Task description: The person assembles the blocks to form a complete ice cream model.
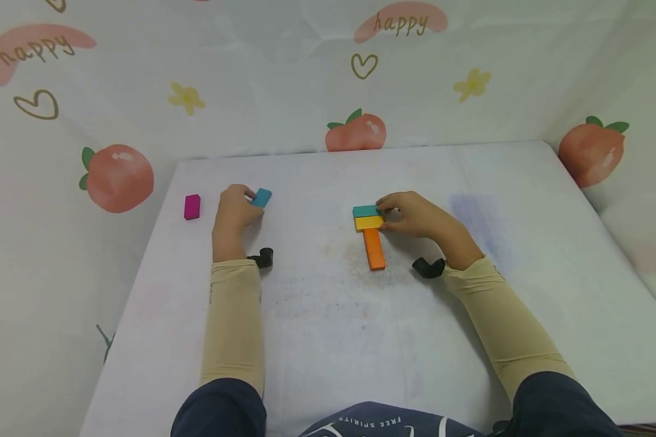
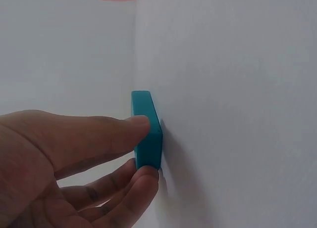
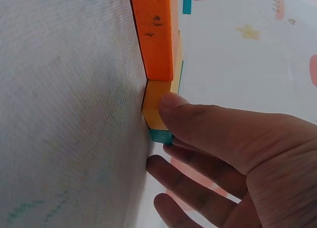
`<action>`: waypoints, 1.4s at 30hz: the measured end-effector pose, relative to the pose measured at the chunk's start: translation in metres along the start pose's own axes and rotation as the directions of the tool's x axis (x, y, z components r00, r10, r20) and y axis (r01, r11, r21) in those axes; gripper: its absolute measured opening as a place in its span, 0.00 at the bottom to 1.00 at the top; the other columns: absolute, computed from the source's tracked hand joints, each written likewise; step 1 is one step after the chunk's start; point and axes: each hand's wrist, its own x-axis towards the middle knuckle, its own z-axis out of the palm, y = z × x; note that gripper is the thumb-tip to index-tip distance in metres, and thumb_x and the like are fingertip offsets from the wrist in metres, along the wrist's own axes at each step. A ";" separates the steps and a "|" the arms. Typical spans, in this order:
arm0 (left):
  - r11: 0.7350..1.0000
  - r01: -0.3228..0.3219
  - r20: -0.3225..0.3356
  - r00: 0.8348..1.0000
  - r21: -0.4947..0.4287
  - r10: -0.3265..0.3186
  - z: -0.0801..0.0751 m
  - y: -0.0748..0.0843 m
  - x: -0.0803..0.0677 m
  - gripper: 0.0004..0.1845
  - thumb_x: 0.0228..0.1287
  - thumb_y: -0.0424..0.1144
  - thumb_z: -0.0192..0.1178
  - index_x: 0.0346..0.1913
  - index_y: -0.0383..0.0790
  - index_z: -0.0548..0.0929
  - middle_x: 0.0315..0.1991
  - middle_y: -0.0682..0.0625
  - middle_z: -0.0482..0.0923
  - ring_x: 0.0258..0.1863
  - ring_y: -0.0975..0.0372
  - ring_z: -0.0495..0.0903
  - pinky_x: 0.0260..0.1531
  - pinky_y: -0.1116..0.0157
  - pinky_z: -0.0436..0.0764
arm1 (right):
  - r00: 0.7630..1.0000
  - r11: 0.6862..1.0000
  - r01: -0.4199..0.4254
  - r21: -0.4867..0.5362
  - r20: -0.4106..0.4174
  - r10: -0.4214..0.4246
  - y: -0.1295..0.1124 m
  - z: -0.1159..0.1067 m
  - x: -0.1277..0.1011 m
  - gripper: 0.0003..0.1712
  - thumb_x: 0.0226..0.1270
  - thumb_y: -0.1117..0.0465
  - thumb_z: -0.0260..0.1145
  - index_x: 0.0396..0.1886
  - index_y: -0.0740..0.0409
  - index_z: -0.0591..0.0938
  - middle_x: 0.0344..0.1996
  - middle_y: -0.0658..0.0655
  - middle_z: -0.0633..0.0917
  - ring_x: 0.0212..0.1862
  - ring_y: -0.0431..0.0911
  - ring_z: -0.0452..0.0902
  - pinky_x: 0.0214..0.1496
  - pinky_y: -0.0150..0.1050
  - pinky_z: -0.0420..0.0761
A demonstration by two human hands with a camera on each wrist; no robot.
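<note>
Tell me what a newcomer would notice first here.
Likely the central block T: orange block as stem, yellow block and teal block as crossbar, right hand at its right end. Farther left, the left hand holds a blue block; a magenta block sits near the left edge of the table.

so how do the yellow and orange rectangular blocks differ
In the head view, the yellow rectangular block lies crosswise; the orange rectangular block runs roughly up and down. The right hand touches the yellow block, but no hand touches the orange block. The yellow block sits between a teal rectangular block and the orange block, which meets only the yellow. Both rest on the white table.
</note>
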 end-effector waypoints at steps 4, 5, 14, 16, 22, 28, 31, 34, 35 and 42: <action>0.999 -0.033 0.010 0.999 0.013 0.033 0.007 0.008 0.001 0.26 0.69 0.31 0.61 0.68 0.27 0.77 0.63 0.29 0.78 0.60 0.43 0.77 0.68 0.44 0.79 | 1.000 1.000 0.002 0.006 0.003 -0.002 0.001 0.000 0.000 0.29 0.70 0.60 0.75 0.66 0.68 0.82 0.67 0.65 0.83 0.68 0.60 0.79 0.74 0.58 0.77; 0.999 -0.044 0.013 0.999 0.017 0.044 0.009 0.010 0.001 0.25 0.69 0.31 0.61 0.68 0.27 0.77 0.62 0.30 0.78 0.59 0.43 0.77 0.68 0.44 0.79 | 1.000 1.000 0.003 0.007 0.003 -0.003 0.001 -0.001 0.000 0.29 0.70 0.60 0.75 0.66 0.68 0.82 0.67 0.65 0.83 0.68 0.60 0.79 0.74 0.58 0.77; 0.990 -0.131 0.051 0.991 0.062 0.128 0.031 0.030 0.004 0.25 0.69 0.31 0.62 0.67 0.28 0.78 0.63 0.32 0.77 0.59 0.44 0.77 0.66 0.45 0.79 | 1.000 1.000 0.015 0.020 -0.002 -0.015 0.002 -0.001 0.000 0.28 0.70 0.61 0.75 0.65 0.69 0.82 0.66 0.65 0.84 0.68 0.59 0.79 0.74 0.58 0.76; 0.987 -0.142 0.062 0.988 0.071 0.138 0.035 0.036 0.003 0.24 0.69 0.31 0.62 0.67 0.28 0.78 0.63 0.33 0.77 0.59 0.44 0.77 0.66 0.45 0.79 | 1.000 1.000 0.017 0.023 -0.002 -0.017 0.002 -0.001 0.000 0.28 0.70 0.61 0.75 0.65 0.69 0.82 0.67 0.65 0.83 0.69 0.59 0.79 0.75 0.58 0.76; 0.980 -0.170 0.105 0.982 0.100 0.160 0.045 0.051 -0.002 0.25 0.71 0.32 0.62 0.68 0.29 0.78 0.64 0.33 0.77 0.61 0.44 0.77 0.67 0.45 0.79 | 1.000 0.999 0.007 0.036 0.007 -0.008 0.003 -0.002 0.000 0.28 0.70 0.61 0.75 0.66 0.69 0.82 0.66 0.65 0.84 0.69 0.60 0.78 0.75 0.58 0.75; 0.969 -0.225 0.136 0.968 0.099 0.211 0.057 0.062 -0.003 0.24 0.73 0.30 0.58 0.70 0.29 0.78 0.69 0.33 0.73 0.63 0.46 0.74 0.70 0.46 0.77 | 1.000 0.999 0.004 0.039 0.007 -0.004 0.003 -0.002 0.000 0.28 0.71 0.61 0.75 0.66 0.68 0.82 0.64 0.65 0.85 0.67 0.59 0.79 0.74 0.58 0.76; 0.960 -0.256 0.152 0.960 0.114 0.237 0.063 0.067 -0.004 0.25 0.73 0.29 0.56 0.71 0.29 0.77 0.70 0.33 0.72 0.65 0.47 0.74 0.72 0.47 0.76 | 1.000 0.999 -0.010 0.040 0.014 0.009 0.002 -0.002 0.000 0.28 0.71 0.61 0.74 0.67 0.68 0.81 0.64 0.65 0.85 0.68 0.59 0.79 0.74 0.58 0.76; 0.954 -0.267 0.151 0.957 0.136 0.247 0.069 0.072 -0.005 0.26 0.72 0.28 0.56 0.71 0.30 0.77 0.69 0.33 0.72 0.65 0.47 0.74 0.72 0.48 0.76 | 0.999 0.999 -0.024 0.042 0.022 0.023 0.001 -0.003 0.000 0.29 0.71 0.61 0.74 0.68 0.67 0.81 0.64 0.65 0.85 0.68 0.59 0.78 0.74 0.58 0.76; 0.952 -0.269 0.148 0.957 0.143 0.248 0.071 0.073 -0.005 0.26 0.71 0.27 0.56 0.71 0.30 0.77 0.69 0.33 0.71 0.65 0.47 0.74 0.72 0.48 0.76 | 0.999 0.999 -0.030 0.042 0.023 0.029 0.001 -0.003 0.000 0.29 0.71 0.61 0.74 0.68 0.67 0.81 0.64 0.65 0.85 0.68 0.59 0.78 0.74 0.58 0.76; 0.939 -0.302 0.137 0.950 0.163 0.282 0.078 0.084 -0.009 0.24 0.72 0.27 0.56 0.69 0.32 0.79 0.67 0.35 0.74 0.65 0.49 0.76 0.71 0.50 0.77 | 0.999 0.999 -0.036 0.034 0.015 0.036 0.002 -0.002 0.000 0.29 0.70 0.60 0.75 0.67 0.66 0.81 0.63 0.63 0.86 0.67 0.57 0.79 0.74 0.57 0.76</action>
